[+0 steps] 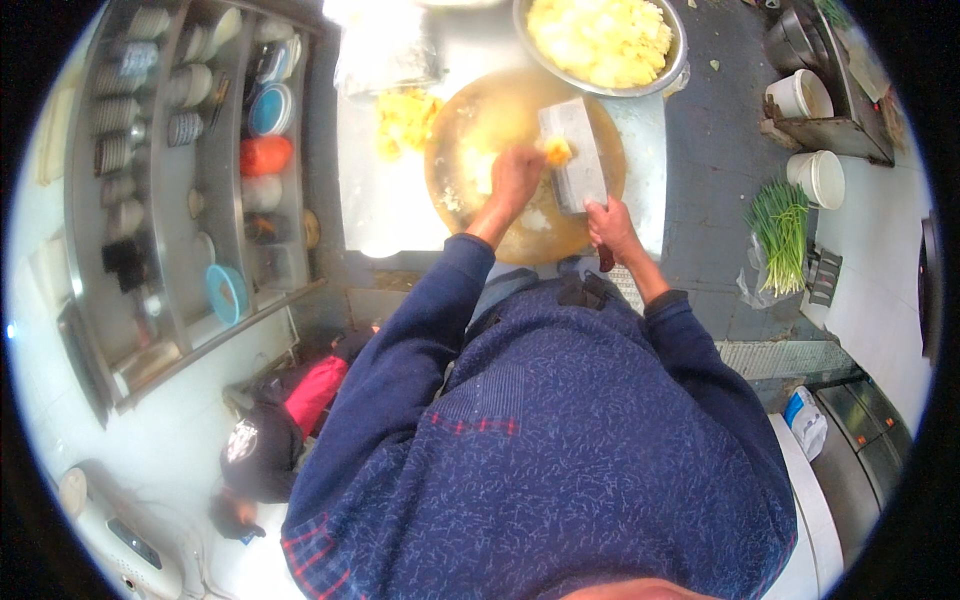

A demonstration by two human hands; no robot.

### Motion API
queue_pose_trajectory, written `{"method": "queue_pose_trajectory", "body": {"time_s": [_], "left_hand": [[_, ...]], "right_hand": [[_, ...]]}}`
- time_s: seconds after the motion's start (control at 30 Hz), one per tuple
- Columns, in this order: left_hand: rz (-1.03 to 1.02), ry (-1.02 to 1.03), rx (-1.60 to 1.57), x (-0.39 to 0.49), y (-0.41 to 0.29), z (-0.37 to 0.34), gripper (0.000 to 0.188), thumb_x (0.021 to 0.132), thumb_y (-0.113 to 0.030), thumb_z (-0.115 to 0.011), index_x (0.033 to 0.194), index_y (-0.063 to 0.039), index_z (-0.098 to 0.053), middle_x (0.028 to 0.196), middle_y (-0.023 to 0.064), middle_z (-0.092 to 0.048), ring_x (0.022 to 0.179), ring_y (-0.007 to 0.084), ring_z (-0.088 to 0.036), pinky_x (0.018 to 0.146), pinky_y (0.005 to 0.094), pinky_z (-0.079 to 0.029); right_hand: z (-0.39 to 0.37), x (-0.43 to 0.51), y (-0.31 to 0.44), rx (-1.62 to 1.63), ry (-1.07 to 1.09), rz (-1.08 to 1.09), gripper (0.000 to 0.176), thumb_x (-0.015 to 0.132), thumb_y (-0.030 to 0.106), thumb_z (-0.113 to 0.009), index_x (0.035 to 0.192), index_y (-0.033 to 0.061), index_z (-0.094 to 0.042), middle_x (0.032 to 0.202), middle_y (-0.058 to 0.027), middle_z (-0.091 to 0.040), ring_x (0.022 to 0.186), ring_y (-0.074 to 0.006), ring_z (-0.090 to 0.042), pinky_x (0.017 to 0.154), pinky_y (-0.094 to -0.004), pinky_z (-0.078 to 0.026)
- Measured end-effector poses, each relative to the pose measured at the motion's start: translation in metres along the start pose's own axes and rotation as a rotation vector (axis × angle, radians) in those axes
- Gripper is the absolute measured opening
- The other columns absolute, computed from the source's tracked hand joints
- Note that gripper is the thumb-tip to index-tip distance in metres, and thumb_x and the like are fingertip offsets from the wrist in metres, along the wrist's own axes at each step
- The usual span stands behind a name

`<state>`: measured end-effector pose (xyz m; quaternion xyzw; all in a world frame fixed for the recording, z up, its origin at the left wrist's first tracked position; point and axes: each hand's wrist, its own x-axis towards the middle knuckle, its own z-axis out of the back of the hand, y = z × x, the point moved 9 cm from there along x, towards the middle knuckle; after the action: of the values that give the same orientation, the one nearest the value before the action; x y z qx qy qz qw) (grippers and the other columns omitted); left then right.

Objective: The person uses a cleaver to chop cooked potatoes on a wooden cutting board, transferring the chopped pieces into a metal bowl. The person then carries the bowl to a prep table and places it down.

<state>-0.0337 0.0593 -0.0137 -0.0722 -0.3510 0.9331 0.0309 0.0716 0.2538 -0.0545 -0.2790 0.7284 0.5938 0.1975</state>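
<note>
My right hand (pixel 611 226) is closed round the dark handle of a broad-bladed cleaver (pixel 576 154), its blade held over a round chopping board (pixel 517 240). Beside the blade is my left hand (pixel 517 176), fingers curled, with a small yellow-orange piece of food (pixel 557 151) at its fingertips, against the blade. Whether the fingers grip that piece is not clear. Pale chopped bits (pixel 450 199) lie on the board. A yellow-orange food heap (pixel 405 120) sits left of the board. Past the board's far right edge stands a metal bowl (pixel 679 52) full of yellow pieces (pixel 600 37).
Clear plastic bags (pixel 382 56) lie at the table's far left. A metal shelf with dishes (pixel 161 225) stands left. Another person (pixel 262 442) is low at the lower left. Spring onions (pixel 780 232) and white buckets (pixel 816 178) are at the right.
</note>
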Motion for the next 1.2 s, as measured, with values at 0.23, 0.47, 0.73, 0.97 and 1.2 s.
{"method": "queue_pose_trajectory", "body": {"time_s": [0.23,0.47,0.73,0.97,1.2], "left_hand": [[0.056,-0.096,-0.036,0.002,-0.043,0.041,0.047,0.079,-0.035,-0.084,0.109,0.001,-0.074,0.092,0.0181,-0.077,0.085,0.0273,-0.077,0.076,0.0380,-0.060],[0.364,-0.027,-0.327,0.012,0.066,0.008,0.032,0.079,-0.016,-0.085,0.102,0.002,-0.073,0.084,0.0106,-0.075,0.072,0.0163,-0.073,0.063,0.0319,-0.060],[0.476,-0.009,-0.342,0.012,0.073,0.001,0.020,0.078,-0.012,-0.080,0.092,0.001,-0.074,0.080,0.0113,-0.075,0.067,0.0197,-0.073,0.062,0.0336,-0.059],[0.445,-0.035,-0.744,0.012,0.056,0.047,0.018,0.084,-0.008,-0.082,0.097,-0.001,-0.073,0.080,0.0040,-0.072,0.068,0.0117,-0.070,0.059,0.0269,-0.057],[-0.008,-0.427,0.206,0.024,0.059,0.187,0.013,0.086,-0.011,-0.073,0.098,-0.005,-0.073,0.091,0.0107,-0.075,0.082,0.0290,-0.072,0.074,0.0390,-0.057]], "right_hand": [[-0.023,-0.025,0.060,-0.624,-0.193,0.286,0.029,0.099,0.023,-0.061,0.113,-0.0015,-0.066,0.094,-0.0194,-0.074,0.087,-0.0324,-0.072,0.081,-0.0441,-0.055],[-0.028,-0.016,0.052,-0.605,-0.276,0.352,0.030,0.099,0.026,-0.061,0.100,-0.0035,-0.064,0.085,-0.0254,-0.069,0.080,-0.0403,-0.070,0.072,-0.0477,-0.053],[-0.050,0.019,0.034,-0.956,-0.329,0.359,0.025,0.098,0.023,-0.059,0.102,-0.0016,-0.062,0.084,-0.0284,-0.069,0.081,-0.0500,-0.068,0.072,-0.0581,-0.052],[-0.046,0.022,0.039,-0.758,-0.352,0.370,0.024,0.099,0.022,-0.059,0.103,-0.0008,-0.063,0.084,-0.0289,-0.068,0.080,-0.0503,-0.067,0.069,-0.0583,-0.051],[-0.009,-0.039,0.072,-0.657,-0.464,0.373,0.026,0.099,0.022,-0.062,0.104,-0.0027,-0.064,0.086,-0.0261,-0.070,0.079,-0.0438,-0.071,0.069,-0.0497,-0.054]]}}
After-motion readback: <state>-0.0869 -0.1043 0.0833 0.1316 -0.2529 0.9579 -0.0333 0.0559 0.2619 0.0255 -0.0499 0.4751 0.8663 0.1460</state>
